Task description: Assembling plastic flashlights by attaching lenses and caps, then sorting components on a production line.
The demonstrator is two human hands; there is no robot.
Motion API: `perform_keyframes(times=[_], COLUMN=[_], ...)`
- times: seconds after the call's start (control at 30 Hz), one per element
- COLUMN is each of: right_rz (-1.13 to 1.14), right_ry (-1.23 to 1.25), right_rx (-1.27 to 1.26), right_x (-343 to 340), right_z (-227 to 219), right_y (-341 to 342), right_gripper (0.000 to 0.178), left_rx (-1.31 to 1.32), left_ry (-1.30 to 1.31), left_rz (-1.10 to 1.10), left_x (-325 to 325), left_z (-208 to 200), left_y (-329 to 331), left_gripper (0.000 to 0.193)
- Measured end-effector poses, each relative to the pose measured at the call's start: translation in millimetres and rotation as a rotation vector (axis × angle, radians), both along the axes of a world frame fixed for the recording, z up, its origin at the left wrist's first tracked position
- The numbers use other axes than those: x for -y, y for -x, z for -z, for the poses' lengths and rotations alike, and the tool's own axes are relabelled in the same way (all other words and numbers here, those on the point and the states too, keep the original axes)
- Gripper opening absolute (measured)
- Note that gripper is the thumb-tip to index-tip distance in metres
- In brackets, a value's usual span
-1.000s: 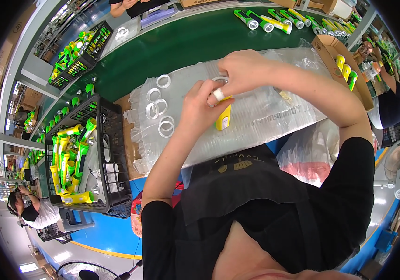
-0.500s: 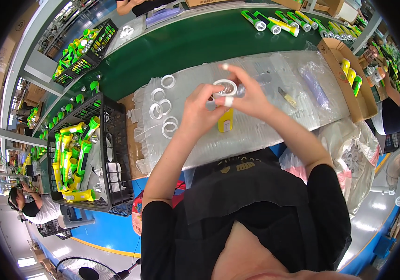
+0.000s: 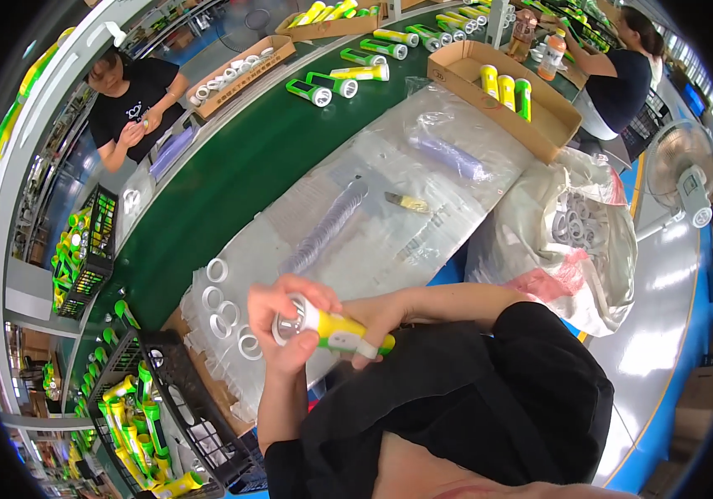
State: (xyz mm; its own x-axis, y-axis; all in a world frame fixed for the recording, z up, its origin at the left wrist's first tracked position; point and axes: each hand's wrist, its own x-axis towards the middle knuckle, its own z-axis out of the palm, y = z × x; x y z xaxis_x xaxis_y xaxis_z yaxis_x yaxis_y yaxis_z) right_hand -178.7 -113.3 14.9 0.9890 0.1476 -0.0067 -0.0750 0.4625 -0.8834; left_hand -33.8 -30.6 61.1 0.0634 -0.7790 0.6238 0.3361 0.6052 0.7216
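Between my hands, close to my body, a yellow-and-green flashlight (image 3: 341,331) lies tilted, its lens end toward the left. My left hand (image 3: 283,326) closes its fingers around the white ring (image 3: 308,316) at the lens end. My right hand (image 3: 377,320) is wrapped round the flashlight's body; a white covering shows on one finger. Several loose white rings (image 3: 212,297) lie on the plastic-covered work mat (image 3: 269,237), left of my left hand. Beyond my hands lies a long stack of clear discs (image 3: 323,224).
A cutter knife (image 3: 406,201) and a purple wrapped roll (image 3: 452,158) lie farther along the mat. A cardboard box (image 3: 539,133) with flashlights stands at far right, above a white sack (image 3: 539,249) of rings. At lower left is a black crate (image 3: 194,416) of flashlights. Co-workers sit nearby.
The view has swung round. The flashlight, earlier upright on the mat under my hands, is now lifted and tilted in both hands. The white ring I held above it is now at its lens end.
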Motion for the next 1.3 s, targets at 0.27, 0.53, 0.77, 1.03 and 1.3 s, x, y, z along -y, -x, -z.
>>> perform_keyframes(times=[0.27, 0.53, 0.77, 1.03, 1.3], right_rz=[1.601, 1.537, 1.596, 1.491, 1.037], right_ry=[0.789, 1.419, 1.902, 2.074, 1.457], right_rx=[-0.329, -0.234, -0.441, -0.19, 0.315], right_x=[226.7, 435.8, 430.5, 428.8, 216.8], right_z=[11.1, 42.4, 38.4, 67.1, 2.8], right_y=[136.8, 177.5, 188.3, 150.0, -92.5], right_gripper=[0.039, 0.04, 0.044, 0.047, 0.043], left_rx=[0.797, 1.302, 1.317, 1.361, 1.548], left_ry=[-0.445, -0.696, -1.58, -1.566, -1.31], left_rz=[-0.78, -1.771, -1.558, -1.312, -0.905], left_x=[-17.7, -229.9, -385.4, -365.9, -298.2], left_z=[-18.6, -28.9, 29.1, 42.6, 63.7], left_y=[-96.4, -248.7, -327.3, -354.4, -398.7], left_gripper=[0.075, 0.043, 0.051, 0.044, 0.059])
